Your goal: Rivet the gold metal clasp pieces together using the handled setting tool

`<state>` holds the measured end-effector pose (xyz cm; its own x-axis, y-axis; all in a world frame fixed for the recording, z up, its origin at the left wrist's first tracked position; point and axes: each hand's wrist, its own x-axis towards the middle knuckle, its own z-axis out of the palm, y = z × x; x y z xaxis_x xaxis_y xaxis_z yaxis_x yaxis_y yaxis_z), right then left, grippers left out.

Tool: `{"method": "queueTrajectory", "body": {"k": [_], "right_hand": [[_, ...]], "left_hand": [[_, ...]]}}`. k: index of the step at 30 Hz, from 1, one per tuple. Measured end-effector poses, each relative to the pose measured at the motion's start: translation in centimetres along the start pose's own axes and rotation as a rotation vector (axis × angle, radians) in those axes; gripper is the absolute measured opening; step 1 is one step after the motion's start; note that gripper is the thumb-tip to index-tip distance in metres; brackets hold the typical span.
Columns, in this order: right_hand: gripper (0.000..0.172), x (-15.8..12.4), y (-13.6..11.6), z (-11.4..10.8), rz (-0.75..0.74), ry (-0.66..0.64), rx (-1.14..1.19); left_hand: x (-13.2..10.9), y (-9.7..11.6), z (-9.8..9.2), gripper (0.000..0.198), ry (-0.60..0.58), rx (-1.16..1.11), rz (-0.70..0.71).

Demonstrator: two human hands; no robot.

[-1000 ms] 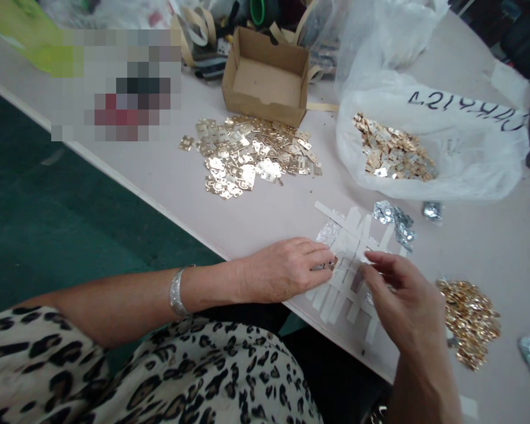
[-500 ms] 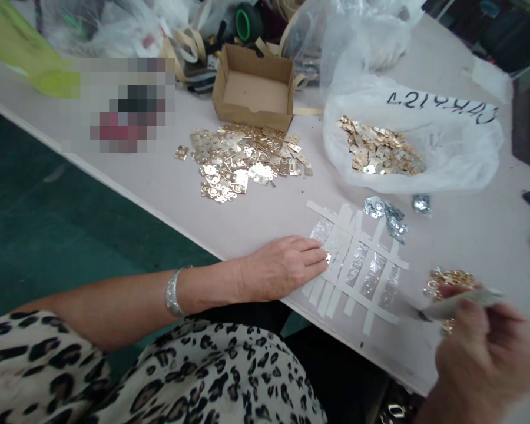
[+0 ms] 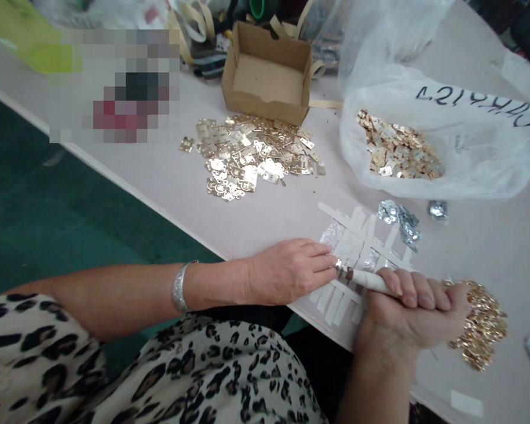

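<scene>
Your left grip lies flat and nearly closed across the near edge of a lattice of white tape strips, which sits on the pale counter over pieces of silver foil. Pressing down there likely keeps the lattice from sliding. Your fingertips reach a tiny gold piece, but you can't tell whether they're pinching it or only touching it.

Your right grip is closed in a firm fist around a white-handled tool. Its narrow metal tip points left, just beside that gold piece. The fist probably gives you steady control of the tip in such a small spot.

Within easy reach of your right grip, a heap of gold fittings sits on the counter, with a small cluster of silver pieces just beyond the lattice. Farther off, a larger spread of flat gold pieces lies in front of an open cardboard box, and more gold pieces sit in a clear plastic bag. A silver bangle circles your left wrist, and your leopard-print clothing fills the bottom of the view.
</scene>
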<state>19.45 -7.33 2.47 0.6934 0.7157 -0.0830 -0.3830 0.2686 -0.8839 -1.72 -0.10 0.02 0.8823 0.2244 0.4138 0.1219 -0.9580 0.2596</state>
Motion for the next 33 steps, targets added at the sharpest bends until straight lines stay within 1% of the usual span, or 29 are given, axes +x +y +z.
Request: {"method": "queueTrajectory", "body": {"k": [5,8,10,13,17,18,20,22,26,29,31,33], "right_hand": [[0.052,0.0,0.3,-0.2,0.020,0.043,0.083],[0.050,0.0,0.3,-0.1,0.010,0.031,0.063],[0.048,-0.1,0.3,0.3,-0.006,0.000,0.039],[0.047,-0.5,0.0,1.2,-0.062,-0.104,-0.017],[0.049,-1.6,-0.4,2.9,-0.180,-0.327,-0.161],[0.049,-1.9,-0.5,3.3,-0.190,-0.372,-0.188],[0.050,-2.2,-0.7,3.9,-0.179,-0.420,-0.209],[0.051,-2.2,-1.0,4.2,-0.161,-0.425,-0.205],[0.047,-2.0,-0.9,3.8,-0.207,-0.384,-0.178],[0.045,-2.0,-0.7,3.5,-0.224,-0.352,-0.207],[0.045,-2.0,-0.6,3.6,-0.245,-0.326,-0.229],[0.049,-2.2,-0.7,4.0,-0.246,-0.329,-0.238]], "left_hand": [[0.1,-0.1,-0.1,0.023,-0.007,-0.029,-0.008],[0.1,-0.2,-0.2,0.023,-0.029,-0.075,-0.012],[0.1,-0.3,-0.3,0.021,-0.028,-0.106,-0.014],[0.1,-0.4,-0.3,0.020,-0.019,-0.131,-0.019],[0.2,-0.4,-0.3,0.019,-0.018,-0.150,-0.033],[0.2,-0.4,-0.3,0.019,-0.013,-0.150,-0.037],[0.2,-0.3,-0.2,0.019,0.007,-0.144,-0.045],[0.2,-0.3,-0.1,0.018,0.019,-0.139,-0.040],[0.0,-0.3,0.0,0.019,0.027,-0.121,-0.024],[-0.1,-0.3,0.0,0.019,0.016,-0.118,-0.031],[-0.1,-0.3,0.0,0.019,0.006,-0.129,-0.034],[-0.1,-0.3,0.0,0.018,0.009,-0.139,-0.035]]}}
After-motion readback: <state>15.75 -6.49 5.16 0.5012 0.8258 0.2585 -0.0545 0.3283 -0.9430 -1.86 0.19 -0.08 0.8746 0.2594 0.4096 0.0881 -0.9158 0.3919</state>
